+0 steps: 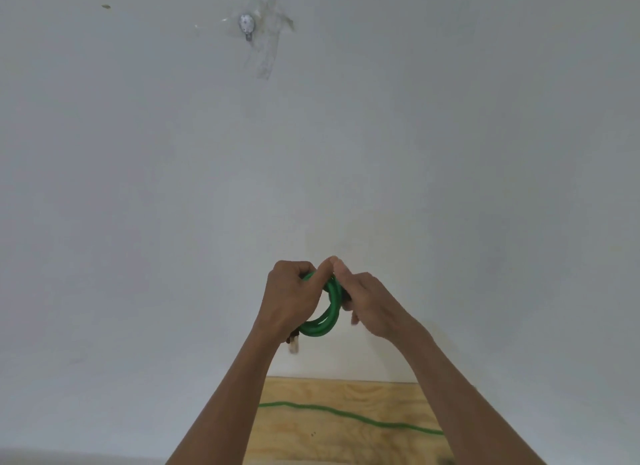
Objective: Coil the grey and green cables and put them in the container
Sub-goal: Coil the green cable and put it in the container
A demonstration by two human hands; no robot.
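Green and glossy, your green cable (pixel 320 320) forms a small double loop raised in front of the white wall (pixel 138 187). Your left hand (pixel 289 296) is closed around the loop's left side, a pale plug (pixel 293 346) hanging below it. Your right hand (pixel 363 305) pinches the loop's top right. The cable's loose length trails across the wooden board (pixel 346 440) near you.

- Left hand (pixel 289 296) and right hand (pixel 369 303) raised before a pale wall (pixel 346 135), thumbs touching at the top.
- Both hands closed on a small coil of green cable (pixel 323 317); a pale connector (pixel 293 346) hangs below the left hand.
- Rest of the cable lies across a plywood surface (pixel 329 437) below.
- Metal hook (pixel 246 25) on the wall, under clear tape.
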